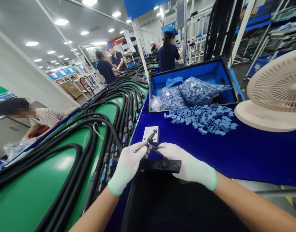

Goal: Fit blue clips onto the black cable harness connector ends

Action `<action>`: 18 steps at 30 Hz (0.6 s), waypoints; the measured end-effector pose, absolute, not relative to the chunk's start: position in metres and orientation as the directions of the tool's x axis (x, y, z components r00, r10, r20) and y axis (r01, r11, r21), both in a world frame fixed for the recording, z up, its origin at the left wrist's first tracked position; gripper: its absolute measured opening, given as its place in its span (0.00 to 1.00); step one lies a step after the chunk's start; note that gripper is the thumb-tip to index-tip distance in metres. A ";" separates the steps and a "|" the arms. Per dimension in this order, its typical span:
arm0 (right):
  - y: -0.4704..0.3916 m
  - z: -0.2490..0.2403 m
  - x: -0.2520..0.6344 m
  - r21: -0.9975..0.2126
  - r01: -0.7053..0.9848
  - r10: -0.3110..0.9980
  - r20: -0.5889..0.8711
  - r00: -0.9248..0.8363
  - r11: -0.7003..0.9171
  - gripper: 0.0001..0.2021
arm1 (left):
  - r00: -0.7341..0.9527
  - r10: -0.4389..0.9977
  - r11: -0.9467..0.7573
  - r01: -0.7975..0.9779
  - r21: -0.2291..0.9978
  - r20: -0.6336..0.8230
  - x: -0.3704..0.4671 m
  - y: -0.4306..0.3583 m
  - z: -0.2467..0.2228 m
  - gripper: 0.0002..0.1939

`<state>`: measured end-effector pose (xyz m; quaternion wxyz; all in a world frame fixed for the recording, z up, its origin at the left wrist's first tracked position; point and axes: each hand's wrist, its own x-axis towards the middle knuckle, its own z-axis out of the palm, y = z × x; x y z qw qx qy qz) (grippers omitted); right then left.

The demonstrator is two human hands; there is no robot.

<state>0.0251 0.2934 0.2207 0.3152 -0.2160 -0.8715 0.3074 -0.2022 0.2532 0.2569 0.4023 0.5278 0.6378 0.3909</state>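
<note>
Our desk [244, 154] has a deep blue top, beside a green surface [51, 180] strewn with looping black hoses [68, 190], in a brightly lit workshop with people [168, 53] further back. Our left grip [128, 161] pinches a slim black fitting [151, 137], ribbed along its shaft, tilted up in front of a pale block [148, 131]. Our right grip [187, 162] is curled close by, behind a black bar [172, 166]; we cannot tell what it grasps. Blue clips [205, 119] spill before a black-rimmed bin [221, 74]. Room to move lies rightward, below the clips and the fan [266, 117], to the desk's near edge.
</note>
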 end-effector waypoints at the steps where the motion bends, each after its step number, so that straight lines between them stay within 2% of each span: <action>1: 0.292 0.221 0.025 -0.671 0.200 0.579 0.406 -0.707 0.714 0.12 | -0.128 0.986 0.144 0.357 0.923 -0.104 -0.201 0.253 0.256 0.19; 5: 0.289 0.218 0.024 -0.661 0.295 0.623 0.334 -0.707 0.690 0.08 | -0.119 0.988 0.141 0.408 0.902 -0.101 -0.199 0.251 0.259 0.18; 9: 0.289 0.214 0.025 -0.631 0.396 0.661 0.257 -0.705 0.667 0.03 | 0.012 0.996 0.079 0.430 0.899 -0.093 -0.203 0.262 0.265 0.22; 11: 0.289 0.214 0.026 -0.628 0.441 0.688 0.214 -0.694 0.641 0.04 | 0.143 0.983 0.059 0.334 0.941 -0.112 -0.205 0.273 0.265 0.25; 14: 0.290 0.212 0.029 -0.653 0.490 0.746 0.178 -0.642 0.578 0.11 | 0.281 0.949 0.102 0.143 0.984 -0.139 -0.204 0.291 0.263 0.27; 16: 0.291 0.210 0.031 -0.663 0.480 0.756 0.205 -0.622 0.575 0.16 | 0.251 0.959 0.079 0.205 0.976 -0.131 -0.203 0.298 0.264 0.27; 18: 0.293 0.205 0.033 -0.657 0.457 0.731 0.217 -0.647 0.599 0.15 | 0.190 0.976 0.023 0.398 0.917 -0.107 -0.200 0.301 0.268 0.25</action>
